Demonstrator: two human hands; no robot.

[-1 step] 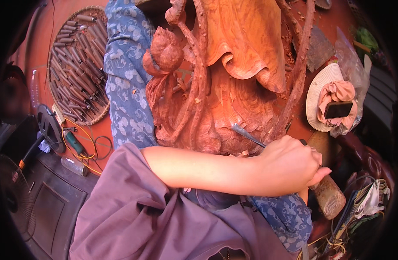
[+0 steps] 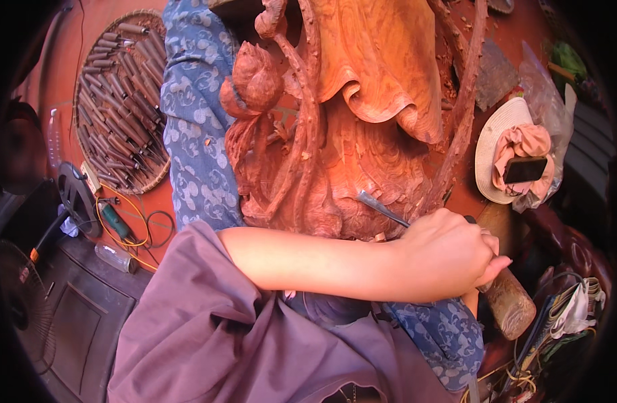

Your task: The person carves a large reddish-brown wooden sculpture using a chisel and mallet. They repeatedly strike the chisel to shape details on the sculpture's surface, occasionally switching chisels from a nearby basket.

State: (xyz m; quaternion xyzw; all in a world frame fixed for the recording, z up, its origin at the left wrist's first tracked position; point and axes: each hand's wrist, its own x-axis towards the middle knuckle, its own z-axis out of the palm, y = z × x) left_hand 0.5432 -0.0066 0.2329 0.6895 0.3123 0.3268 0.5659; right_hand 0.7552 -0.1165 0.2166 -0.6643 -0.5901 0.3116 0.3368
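Coming across from the left, my left arm ends in my left hand (image 2: 449,252), its fingers wrapped round a carving chisel (image 2: 383,207). The steel blade points up and left, with its tip against the base of a large reddish wood carving (image 2: 372,161). My left hand covers the chisel's handle. Below and behind it, a small part of my right hand (image 2: 471,299) or wrist shows; its fingers are mostly hidden, so I cannot tell what they hold. Right beside both hands lies a thick round wooden piece (image 2: 511,307), like a mallet head.
A round woven basket (image 2: 81,134) full of wooden-handled chisels stands on the red floor at left. Near it are a green power tool (image 2: 113,220) with cords and a fan (image 2: 26,302). At right lie a straw hat (image 2: 486,158), a phone (image 2: 524,169) and bundled cloths (image 2: 570,312).
My left hand and the chisel have shifted very slightly up and left. Everything else stays as it was.
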